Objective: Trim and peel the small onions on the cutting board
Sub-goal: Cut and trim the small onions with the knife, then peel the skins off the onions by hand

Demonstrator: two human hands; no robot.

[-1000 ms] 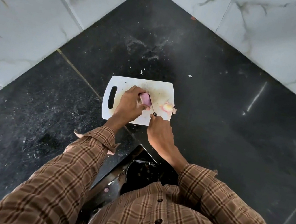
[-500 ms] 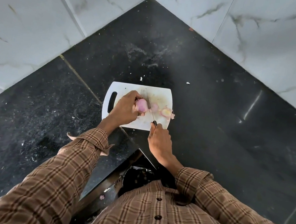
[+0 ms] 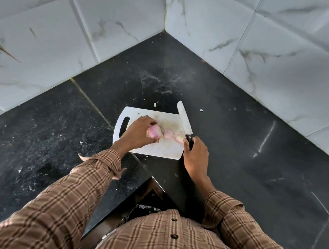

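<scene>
Head view: left hand grips an onion mid-board; right hand, at its 3 o'clock, holds the knife, blade raised. Probably peeling next: pin the onion, nick skin shallowly, keep fingers curled clear.

Left hand grips onion (right hand: knife).

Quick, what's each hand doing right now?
Left hand: grips a small pink onion on the cutting board.
Right hand: grips the knife by its black handle, blade pointing away.
</scene>
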